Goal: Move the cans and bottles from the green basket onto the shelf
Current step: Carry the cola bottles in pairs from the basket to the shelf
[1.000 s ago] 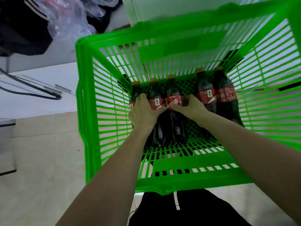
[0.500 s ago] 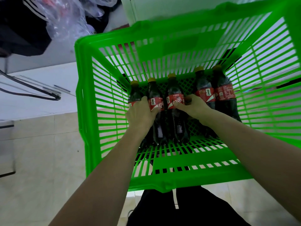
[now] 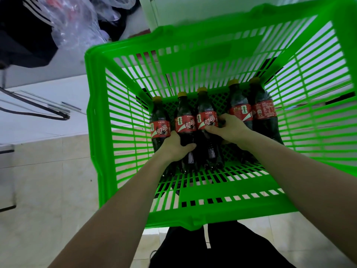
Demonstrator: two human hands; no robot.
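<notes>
A green slatted basket point(image 3: 123, 194) holds several dark cola bottles with red labels and yellow caps, lying side by side on its floor. My left hand point(image 3: 174, 149) covers the lower body of the leftmost bottle point(image 3: 159, 128), and its thumb lies across the second bottle point(image 3: 185, 124). My right hand point(image 3: 230, 129) grips the middle bottle point(image 3: 206, 120) from its right side, thumb on the label. Two more bottles point(image 3: 261, 111) lie untouched at the right.
A white upright panel point(image 3: 173, 10) rises behind the basket. Black clothing point(image 3: 23, 35) and clear plastic bags point(image 3: 77, 22) lie at the upper left. A white surface with a black cable point(image 3: 34, 113) is on the left, above beige floor tiles point(image 3: 48, 190).
Both hands slid down the bottles toward their bases, uncovering the three left labels. The bottles remain in the basket.
</notes>
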